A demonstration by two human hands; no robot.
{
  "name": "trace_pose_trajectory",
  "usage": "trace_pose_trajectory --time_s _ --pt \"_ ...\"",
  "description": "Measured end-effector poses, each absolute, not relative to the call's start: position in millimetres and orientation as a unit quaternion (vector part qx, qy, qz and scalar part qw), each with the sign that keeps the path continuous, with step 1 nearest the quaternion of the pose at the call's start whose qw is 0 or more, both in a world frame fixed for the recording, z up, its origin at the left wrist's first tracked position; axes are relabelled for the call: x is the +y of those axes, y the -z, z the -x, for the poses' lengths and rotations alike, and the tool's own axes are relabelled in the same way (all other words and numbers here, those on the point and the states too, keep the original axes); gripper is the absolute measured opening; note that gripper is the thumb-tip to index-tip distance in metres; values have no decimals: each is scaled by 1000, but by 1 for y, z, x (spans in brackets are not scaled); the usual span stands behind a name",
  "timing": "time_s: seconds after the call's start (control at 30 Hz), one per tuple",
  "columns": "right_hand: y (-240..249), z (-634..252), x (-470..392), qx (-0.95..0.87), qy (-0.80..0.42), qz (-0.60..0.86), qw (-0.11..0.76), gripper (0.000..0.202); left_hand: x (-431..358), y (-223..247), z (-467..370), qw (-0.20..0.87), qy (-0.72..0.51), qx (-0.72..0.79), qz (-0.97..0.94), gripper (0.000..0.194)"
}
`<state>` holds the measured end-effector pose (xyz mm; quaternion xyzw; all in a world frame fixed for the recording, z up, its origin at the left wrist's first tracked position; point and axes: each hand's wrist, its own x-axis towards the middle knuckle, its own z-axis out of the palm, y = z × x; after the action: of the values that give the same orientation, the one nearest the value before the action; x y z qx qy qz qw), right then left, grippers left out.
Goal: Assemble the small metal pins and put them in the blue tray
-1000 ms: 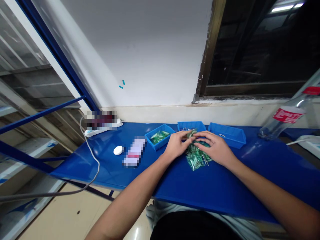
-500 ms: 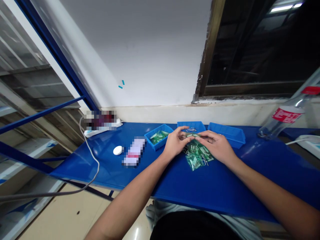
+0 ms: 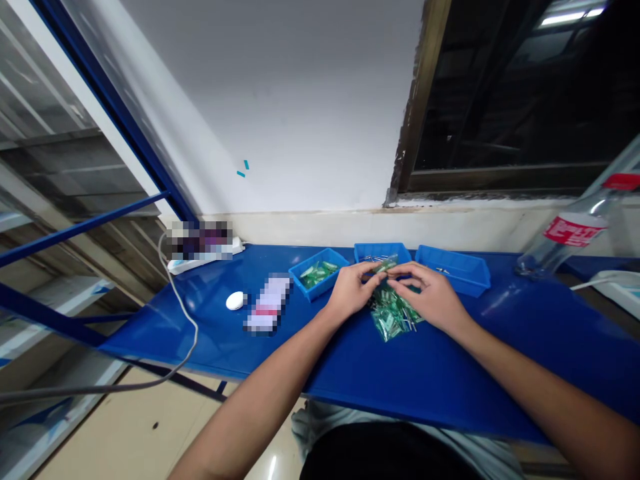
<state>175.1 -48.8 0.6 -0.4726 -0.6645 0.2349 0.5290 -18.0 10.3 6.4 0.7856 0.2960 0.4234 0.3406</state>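
My left hand (image 3: 354, 288) is closed, pinching a small clear-green plastic packet (image 3: 387, 263) between thumb and fingertips. The packet is tilted, its upper end pointing up and to the right. My right hand (image 3: 434, 291) meets it from the other side with curled fingers; its index fingertip is at the packet and its thumb sits a little lower. Exactly how firmly it grips is partly hidden. Just under both hands lies a heap of similar green packets (image 3: 393, 319) with thin metal pieces among them.
Behind the hands stand three blue bins: one with green packets (image 3: 320, 293), one with thin metal pieces (image 3: 359, 250), and one with a few small pieces (image 3: 475, 275). A phone (image 3: 269, 303), a white round object (image 3: 235, 301), a power strip (image 3: 207, 259) and a plastic bottle (image 3: 570, 233) also surround the workspace.
The packet has turned from lying flat between both hands to slanting upward. My right thumb has dropped away from it, and the right fingers have curled more.
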Motion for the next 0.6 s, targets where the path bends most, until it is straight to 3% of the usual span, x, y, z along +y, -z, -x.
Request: trace_pose_trajectory --time_s 0.17,0.4,0.6 --pt "1 -179 -46 -615 -227 506 561 40 11 -7 20 271 -437 332 -791 32" --pt "-2 -176 -51 -639 -203 514 536 34 17 -23 45 57 -394 368 -841 33" --pt "-3 -177 -53 -661 -173 517 516 30 25 -39 67 -23 -377 444 -812 35"
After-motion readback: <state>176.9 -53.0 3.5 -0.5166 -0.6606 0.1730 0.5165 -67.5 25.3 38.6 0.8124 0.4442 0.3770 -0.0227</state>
